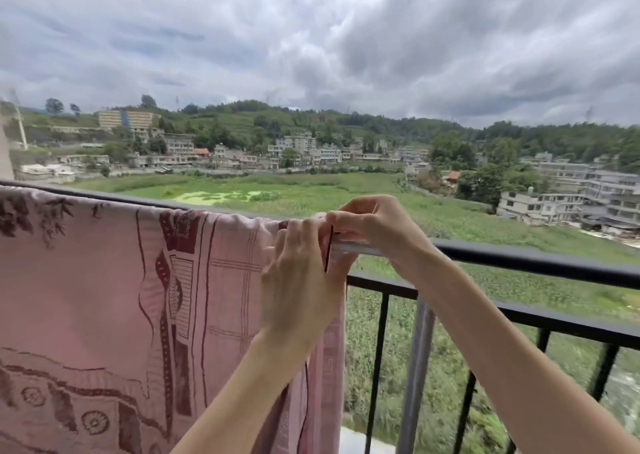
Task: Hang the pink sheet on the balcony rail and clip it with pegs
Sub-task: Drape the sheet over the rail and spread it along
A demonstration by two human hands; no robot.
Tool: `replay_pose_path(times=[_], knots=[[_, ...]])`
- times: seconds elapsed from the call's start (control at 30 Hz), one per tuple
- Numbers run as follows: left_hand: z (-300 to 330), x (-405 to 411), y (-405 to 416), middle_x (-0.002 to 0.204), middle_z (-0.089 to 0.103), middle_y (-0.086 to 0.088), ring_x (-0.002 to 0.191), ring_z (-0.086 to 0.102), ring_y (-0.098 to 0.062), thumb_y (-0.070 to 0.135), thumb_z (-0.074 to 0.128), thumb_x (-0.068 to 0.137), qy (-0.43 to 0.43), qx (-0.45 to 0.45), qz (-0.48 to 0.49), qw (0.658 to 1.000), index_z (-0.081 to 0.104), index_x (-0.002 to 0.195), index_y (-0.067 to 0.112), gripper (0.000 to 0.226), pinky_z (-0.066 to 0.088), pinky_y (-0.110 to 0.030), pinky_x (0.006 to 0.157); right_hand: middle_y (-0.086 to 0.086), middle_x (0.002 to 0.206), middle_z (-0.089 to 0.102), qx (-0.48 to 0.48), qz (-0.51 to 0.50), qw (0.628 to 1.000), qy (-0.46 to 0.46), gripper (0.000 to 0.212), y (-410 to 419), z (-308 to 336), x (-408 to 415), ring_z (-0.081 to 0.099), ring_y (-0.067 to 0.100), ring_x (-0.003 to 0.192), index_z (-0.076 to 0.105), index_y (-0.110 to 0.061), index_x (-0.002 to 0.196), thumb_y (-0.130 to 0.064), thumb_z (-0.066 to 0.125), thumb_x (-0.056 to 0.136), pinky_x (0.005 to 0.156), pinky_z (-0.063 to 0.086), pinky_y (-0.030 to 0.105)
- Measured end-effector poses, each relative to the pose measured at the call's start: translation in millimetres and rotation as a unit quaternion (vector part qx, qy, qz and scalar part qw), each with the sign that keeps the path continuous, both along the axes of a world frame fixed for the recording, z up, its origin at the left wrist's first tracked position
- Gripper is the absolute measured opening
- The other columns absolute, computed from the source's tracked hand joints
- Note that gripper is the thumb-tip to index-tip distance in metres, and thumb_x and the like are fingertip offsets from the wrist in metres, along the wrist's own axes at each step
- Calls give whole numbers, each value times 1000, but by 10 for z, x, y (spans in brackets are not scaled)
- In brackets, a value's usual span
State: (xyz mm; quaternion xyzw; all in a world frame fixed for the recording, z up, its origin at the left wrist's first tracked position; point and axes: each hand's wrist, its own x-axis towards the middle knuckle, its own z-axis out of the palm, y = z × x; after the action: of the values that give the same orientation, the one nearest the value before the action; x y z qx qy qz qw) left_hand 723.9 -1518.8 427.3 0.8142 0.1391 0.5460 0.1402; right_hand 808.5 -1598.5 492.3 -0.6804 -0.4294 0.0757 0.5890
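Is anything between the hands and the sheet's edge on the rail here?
Nothing visible. Both the left hand and right hand are already at the pink sheet where its right edge drapes over the balcony rail.

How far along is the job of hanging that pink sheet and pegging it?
Hanging looks done: the pink sheet is draped over the balcony rail. In hand: at its right edge the left hand holds the cloth, while the right hand pinches something pale at the rail, perhaps a peg; too hidden to tell. Left: no clipped peg shows anywhere along the sheet's visible top, so pegging remains.
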Motion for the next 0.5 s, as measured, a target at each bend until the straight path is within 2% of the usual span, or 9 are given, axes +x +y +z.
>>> replay_pose_path(times=[0.03, 0.1, 0.13, 0.17, 0.23, 0.27, 0.33, 0.4, 0.5], knots=[[26, 56, -47, 88, 47, 7, 82, 43, -9, 45, 58, 82, 1, -17, 24, 1000, 51, 102, 14, 38, 52, -40, 81, 3, 75, 68, -11, 13, 1000, -17, 9, -35, 54, 64, 67, 5, 65, 67, -6, 79, -13, 67, 84, 64, 56, 18], [86, 123, -130, 78, 45, 11, 76, 48, -13, 48, 46, 85, 1, -46, 33, 998, 54, 92, 18, 32, 52, -50, 81, 5, 83, 70, -31, 21, 997, -74, 10, -105, 124, 212, 67, 15, 80, 69, -9, 80, -18, 67, 84, 82, 56, 30], [126, 141, -172, 70, 47, 13, 70, 52, -13, 50, 43, 85, -12, -61, 11, 998, 56, 84, 21, 31, 51, -50, 79, 7, 87, 71, -34, 30, 995, -93, 10, -139, 146, 281, 67, 20, 86, 69, -9, 82, -18, 66, 85, 87, 55, 33], [177, 156, -213, 62, 50, 15, 60, 54, -9, 48, 44, 86, -26, -82, -14, 996, 58, 80, 22, 30, 53, -42, 74, 9, 91, 72, -34, 48, 993, -101, 10, -169, 162, 352, 67, 23, 89, 70, -8, 85, -17, 65, 85, 88, 54, 35], [306, 199, -290, 55, 53, 15, 45, 51, 0, 32, 50, 91, -36, -117, -43, 992, 64, 79, 15, 25, 43, -14, 54, 11, 98, 71, -32, 93, 988, -116, 11, -217, 169, 494, 67, 21, 92, 70, -6, 94, -12, 64, 86, 86, 55, 33], [379, 210, -331, 56, 54, 14, 46, 51, 2, 24, 51, 93, -33, -119, -40, 992, 65, 83, 12, 21, 36, -8, 47, 11, 100, 71, -41, 107, 983, -147, 14, -232, 165, 551, 66, 18, 91, 68, -6, 98, -10, 64, 86, 84, 54, 29], [509, 229, -414, 64, 59, 11, 56, 54, 4, 18, 50, 94, -26, -97, -20, 995, 67, 88, 13, 19, 37, -6, 49, 7, 98, 69, -70, 101, 966, -227, 19, -226, 143, 629, 64, 15, 88, 64, -8, 102, -11, 67, 83, 80, 55, 25], [607, 265, -511, 72, 63, 8, 66, 57, 2, 19, 50, 93, -14, -79, -26, 996, 67, 91, 14, 18, 40, -7, 55, 3, 91, 66, -69, 50, 957, -278, 17, -191, 122, 682, 63, 17, 83, 60, -10, 98, -14, 67, 83, 69, 53, 24], [718, 332, -656, 74, 65, 7, 69, 59, -1, 19, 52, 92, -5, -53, -38, 998, 68, 90, 15, 16, 43, -9, 57, 8, 87, 68, -66, -55, 931, -355, 12, -134, 99, 777, 63, 27, 77, 61, -7, 89, -16, 57, 82, 65, 52, 33]])
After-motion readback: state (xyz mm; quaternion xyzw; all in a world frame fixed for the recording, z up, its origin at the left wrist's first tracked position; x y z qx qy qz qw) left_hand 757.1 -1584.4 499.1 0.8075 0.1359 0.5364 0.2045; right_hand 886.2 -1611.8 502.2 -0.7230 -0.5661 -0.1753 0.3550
